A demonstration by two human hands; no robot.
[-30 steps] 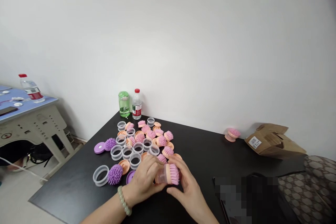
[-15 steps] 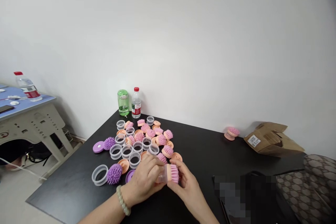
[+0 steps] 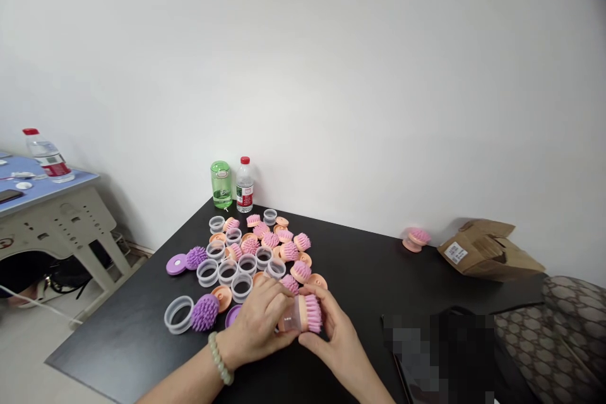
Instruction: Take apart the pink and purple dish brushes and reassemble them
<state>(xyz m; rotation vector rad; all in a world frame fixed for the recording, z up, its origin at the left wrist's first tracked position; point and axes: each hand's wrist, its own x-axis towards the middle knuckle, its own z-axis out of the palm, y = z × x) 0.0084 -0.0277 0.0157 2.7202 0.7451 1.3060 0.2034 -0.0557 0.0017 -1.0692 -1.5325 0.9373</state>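
Observation:
Between my two hands is a round scrub brush point(image 3: 311, 314), lying on its side with pink bristles facing right. It has a peach rim and a clear ring behind it. My left hand point(image 3: 262, 315), with a beaded bracelet at the wrist, grips the clear ring end, and its fingers hide part of it. My right hand point(image 3: 338, 334) curves around the bristle end, index finger above and thumb below. Just beyond the hands lie loose pink bristle heads point(image 3: 301, 271), clear rings point(image 3: 242, 288) and peach discs point(image 3: 221, 298). A purple bristle head point(image 3: 205, 312) lies left of my left hand.
The black table point(image 3: 369, 265) meets a white wall. A green bottle point(image 3: 221, 186) and a water bottle point(image 3: 245, 186) stand at the back corner. Rightward are a pink-and-peach brush point(image 3: 416, 240), a cardboard box point(image 3: 492, 252) and patterned fabric point(image 3: 563, 328). A blue-topped desk point(image 3: 47, 186) is far left.
My right thumb has drawn slightly back from the brush's lower side. More of the clear ring shows between my hands. The whole view has shifted a little.

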